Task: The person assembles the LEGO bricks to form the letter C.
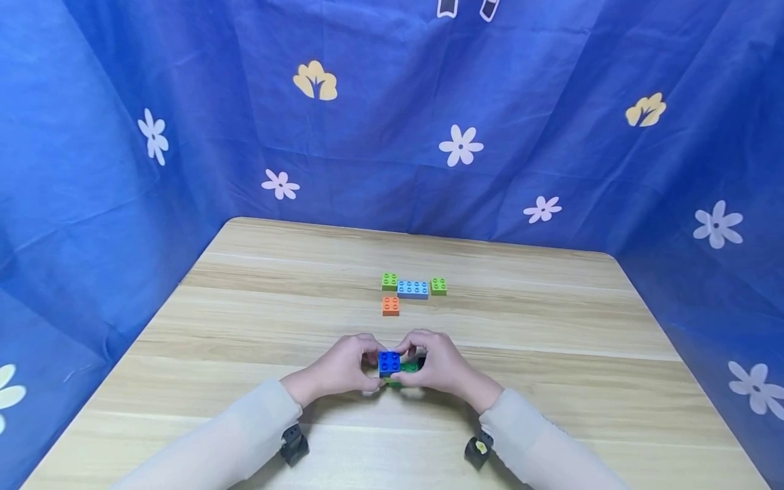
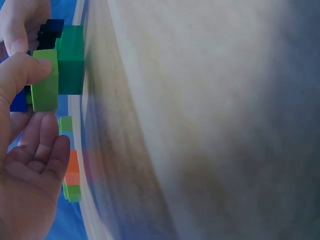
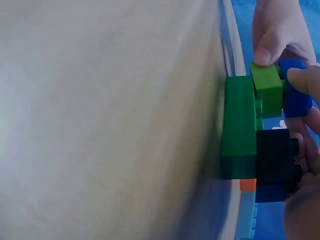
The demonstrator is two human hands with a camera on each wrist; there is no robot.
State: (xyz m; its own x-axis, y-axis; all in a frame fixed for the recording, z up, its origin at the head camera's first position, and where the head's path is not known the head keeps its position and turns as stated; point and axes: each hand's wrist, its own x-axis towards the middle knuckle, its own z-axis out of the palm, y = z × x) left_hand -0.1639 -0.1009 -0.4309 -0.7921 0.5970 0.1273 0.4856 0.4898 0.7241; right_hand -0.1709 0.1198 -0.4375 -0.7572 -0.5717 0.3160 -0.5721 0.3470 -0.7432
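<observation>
Both hands meet over a small stack of toy building bricks at the near middle of the table. My left hand point(image 1: 343, 365) pinches a lime green brick point(image 2: 45, 82), its thumb on the side. On the blue brick point(image 1: 389, 363), which is right above the lime one, my right hand point(image 1: 442, 364) has its thumb and fingers. A gap with studs shows between the blue and lime bricks in the right wrist view. Below them lies a longer dark green brick point(image 3: 239, 127), which also bears a black brick point(image 3: 274, 155) beside the lime one.
Farther back on the wooden table point(image 1: 520, 313) lie a light blue brick point(image 1: 413, 290), a lime brick point(image 1: 389, 281) at its left, another lime brick point(image 1: 438, 286) at its right, and an orange brick point(image 1: 390, 306) nearer. A blue flowered curtain point(image 1: 380, 150) surrounds the table's back and sides.
</observation>
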